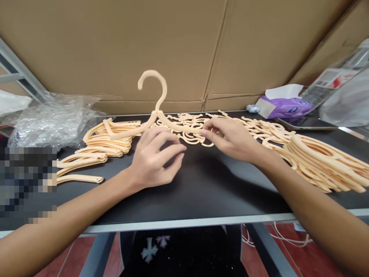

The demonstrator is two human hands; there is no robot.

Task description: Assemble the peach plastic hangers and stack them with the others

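A cream plastic clothes hanger (173, 124) is held up above the table, its hook pointing upward. My right hand (227, 136) pinches the end of its right arm between thumb and fingers. In front of the hanger's left arm is my left hand (158, 156), fingers loosely curved with a gap between thumb and forefinger. Nothing shows inside that gap; whether its knuckles touch the hanger I cannot tell. Behind both hands lie loose cream hooks (190, 136). To the left is a pile of separate hanger arms (115, 142).
Finished-looking hangers (325, 161) are stacked on the right of the black table (184, 196), beside more loose pieces. A purple tissue pack (285, 107) and a dark flat device (308, 124) sit behind them. Clear plastic wrap (54, 119) lies at left. Cardboard (129, 50) walls the back.
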